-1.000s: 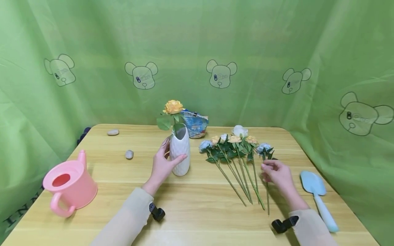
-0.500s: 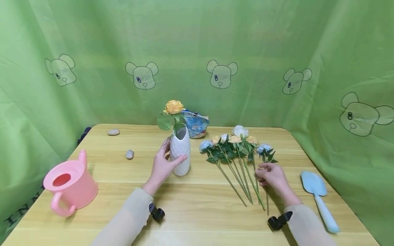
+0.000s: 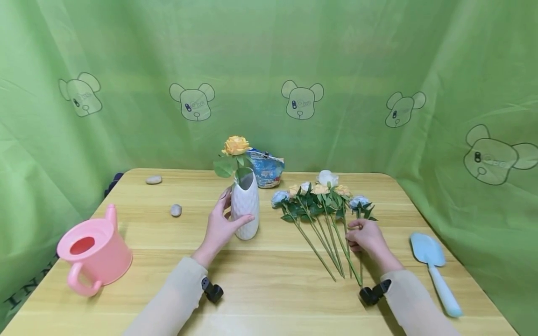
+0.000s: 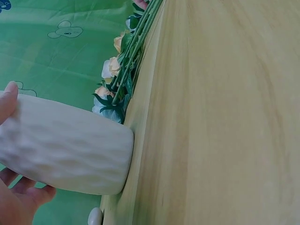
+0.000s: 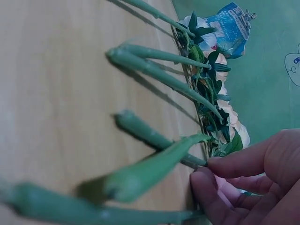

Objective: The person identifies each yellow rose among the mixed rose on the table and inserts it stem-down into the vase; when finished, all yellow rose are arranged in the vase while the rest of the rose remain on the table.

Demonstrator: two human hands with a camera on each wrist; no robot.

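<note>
My left hand (image 3: 222, 228) grips a white textured vase (image 3: 245, 210) around its side, thumb in front. It stands upright on the table with one yellow rose (image 3: 237, 145) in it. In the left wrist view, thumb and fingers lie on opposite sides of the vase (image 4: 65, 145). At the right, my right hand (image 3: 370, 240) is among the stems of several flowers lying on the table. Thumb and forefinger pinch one green rose stem (image 5: 140, 131), which seems to lead to a peach rose (image 3: 342, 190). A blue flower (image 3: 359, 202) lies just beyond this hand.
A pink watering can (image 3: 98, 252) stands at the left, with two pebbles (image 3: 175, 210) farther back. Behind the vase is a blue printed bag (image 3: 267, 170). A light blue trowel (image 3: 433, 261) lies near the right edge. Green curtains surround the wooden table (image 3: 269, 289).
The right hand has shifted left from the blue flower's stem to the neighbouring stem, its fingertips coming together there. The left hand and vase have stayed put.
</note>
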